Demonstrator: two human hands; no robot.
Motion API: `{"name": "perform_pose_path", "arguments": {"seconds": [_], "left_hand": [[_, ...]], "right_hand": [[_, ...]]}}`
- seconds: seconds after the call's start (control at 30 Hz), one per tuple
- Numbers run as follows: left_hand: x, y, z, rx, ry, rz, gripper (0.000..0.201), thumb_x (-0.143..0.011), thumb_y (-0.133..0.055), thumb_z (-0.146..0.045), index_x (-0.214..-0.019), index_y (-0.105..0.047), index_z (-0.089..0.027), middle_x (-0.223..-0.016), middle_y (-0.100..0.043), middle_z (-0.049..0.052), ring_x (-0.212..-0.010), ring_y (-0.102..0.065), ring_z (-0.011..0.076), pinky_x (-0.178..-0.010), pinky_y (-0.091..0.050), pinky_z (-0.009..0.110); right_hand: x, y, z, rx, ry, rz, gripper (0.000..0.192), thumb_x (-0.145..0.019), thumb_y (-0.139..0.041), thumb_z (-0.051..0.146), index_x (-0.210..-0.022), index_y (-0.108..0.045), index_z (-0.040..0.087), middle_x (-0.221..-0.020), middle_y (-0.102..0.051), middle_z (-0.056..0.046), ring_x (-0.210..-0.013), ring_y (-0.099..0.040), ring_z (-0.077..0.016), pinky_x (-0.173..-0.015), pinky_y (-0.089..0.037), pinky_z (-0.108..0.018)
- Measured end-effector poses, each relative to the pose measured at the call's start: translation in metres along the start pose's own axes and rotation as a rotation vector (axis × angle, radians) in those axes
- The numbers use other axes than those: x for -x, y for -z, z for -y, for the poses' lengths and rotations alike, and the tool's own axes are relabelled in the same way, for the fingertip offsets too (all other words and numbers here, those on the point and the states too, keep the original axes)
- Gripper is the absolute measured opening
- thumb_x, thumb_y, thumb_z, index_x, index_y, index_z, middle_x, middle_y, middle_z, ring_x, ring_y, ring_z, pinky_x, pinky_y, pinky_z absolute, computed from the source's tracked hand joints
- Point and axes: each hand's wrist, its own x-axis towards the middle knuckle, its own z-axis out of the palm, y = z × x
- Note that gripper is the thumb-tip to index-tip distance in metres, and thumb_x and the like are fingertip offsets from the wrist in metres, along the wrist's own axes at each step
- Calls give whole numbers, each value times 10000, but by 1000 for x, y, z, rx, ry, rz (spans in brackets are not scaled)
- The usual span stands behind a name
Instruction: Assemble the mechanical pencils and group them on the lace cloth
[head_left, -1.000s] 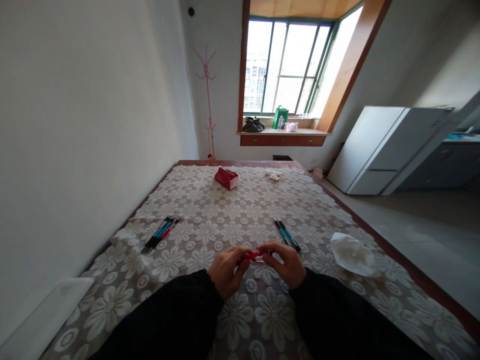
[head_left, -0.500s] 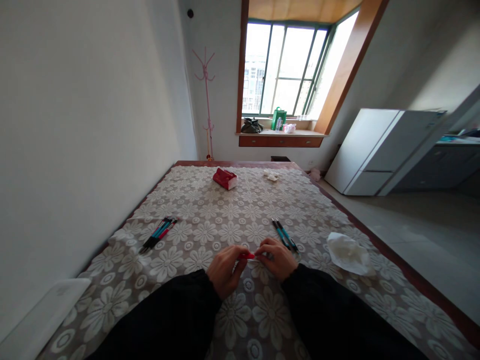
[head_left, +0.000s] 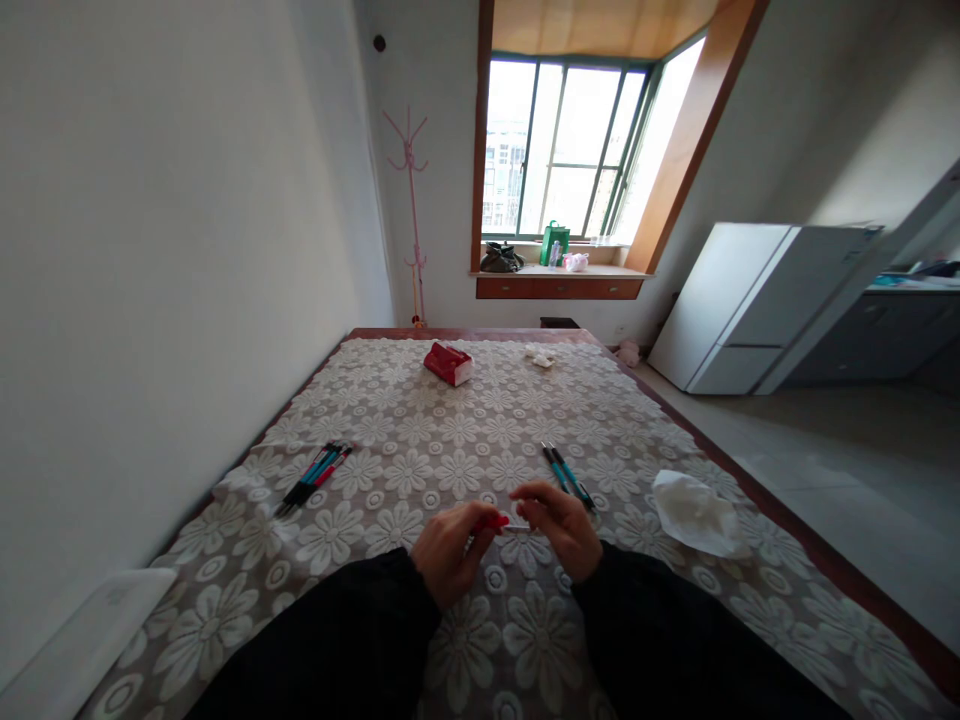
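Over the tablecloth, my left hand (head_left: pixel 451 548) is closed, pinching a small red pen part (head_left: pixel 493 522) between thumb and fingers. Out of its right end sticks a thin pale rod (head_left: pixel 516 528), which looks like a pen refill. My right hand (head_left: pixel 559 525) is curled at the other end of this rod, its index finger raised; the rod's tip is hidden at the thumb. Just beyond my right hand lie two teal and black pens (head_left: pixel 567 474), side by side. Farther left is a bunch of several pens (head_left: pixel 315 477), teal, black and red.
A patterned lace tablecloth (head_left: pixel 405 425) covers the table. On it are a red tissue pack (head_left: pixel 448 364), a small white crumpled item (head_left: pixel 539 356), a white crumpled sheet (head_left: pixel 697 513) at right and a whitish flat box (head_left: pixel 90 640) at near left. A wall runs along the left edge.
My right hand has shifted slightly right, away from my left, and its index finger has lifted. More of the pale rod now shows beside the red part. The view has tilted slightly.
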Motion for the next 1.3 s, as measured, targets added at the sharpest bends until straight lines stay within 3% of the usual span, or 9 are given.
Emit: {"name": "perform_pose_path", "arguments": {"seconds": [0.2, 0.33, 0.67, 0.8, 0.93, 1.1, 1.3], "left_hand": [[2, -3, 3, 30, 32, 37, 150, -984, -489, -249, -1122, -548, -240, -971, -723, 6, -872, -670, 151, -775, -498, 263], [2, -4, 4, 44, 29, 33, 162, -984, -491, -256, -1130, -560, -245, -977, -725, 6, -881, -675, 150, -778, -506, 261], [2, -4, 4, 1, 32, 18, 173, -977, -498, -297, -1111, -583, -228, -967, -720, 47, -853, -679, 175, -765, -519, 289], [1, 1, 2, 180, 96, -105, 152, -988, -492, -305, -1117, -526, -233, -1022, -747, 55, -910, -702, 186, -813, -525, 310], [-2, 5, 1, 336, 175, -237, 140, -990, -507, -338, -1058, -484, -217, -975, -769, 65, -873, -710, 192, -825, -519, 336], [-5, 6, 3, 441, 178, -248, 186, -963, -554, -367, -1022, -530, -193, -939, -765, 75, -863, -707, 201, -798, -504, 331], [-5, 7, 5, 412, 173, -261, 185, -919, -624, -355, -940, -613, -171, -882, -743, 59, -793, -678, 172, -714, -479, 289]], "right_hand": [[3, -6, 3, -23, 87, -3, 116, -917, -604, 331, -941, -632, 221, -921, -675, -40, -903, -643, -180, -755, -511, -291], [4, -7, -2, 16, 120, 14, 68, -905, -616, 289, -918, -628, 224, -836, -637, -11, -814, -615, -155, -727, -497, -280], [4, -9, 3, 124, 156, 62, 77, -872, -656, 262, -934, -643, 219, -838, -652, -7, -777, -616, -146, -667, -483, -267], [2, -6, 1, 224, 172, 25, 250, -857, -659, 265, -1103, -635, 231, -886, -684, -21, -784, -625, -160, -672, -481, -286], [-2, -1, -6, 331, 156, -50, 148, -897, -580, 265, -1016, -654, 218, -842, -678, -33, -745, -609, -161, -654, -467, -297], [-3, 1, -12, 378, 153, -64, 127, -907, -550, 266, -946, -658, 213, -813, -663, -35, -732, -599, -161, -641, -463, -291], [-3, 0, -14, 437, 173, -41, 125, -909, -533, 222, -961, -647, 210, -829, -653, -33, -761, -594, -164, -664, -456, -294]]}}
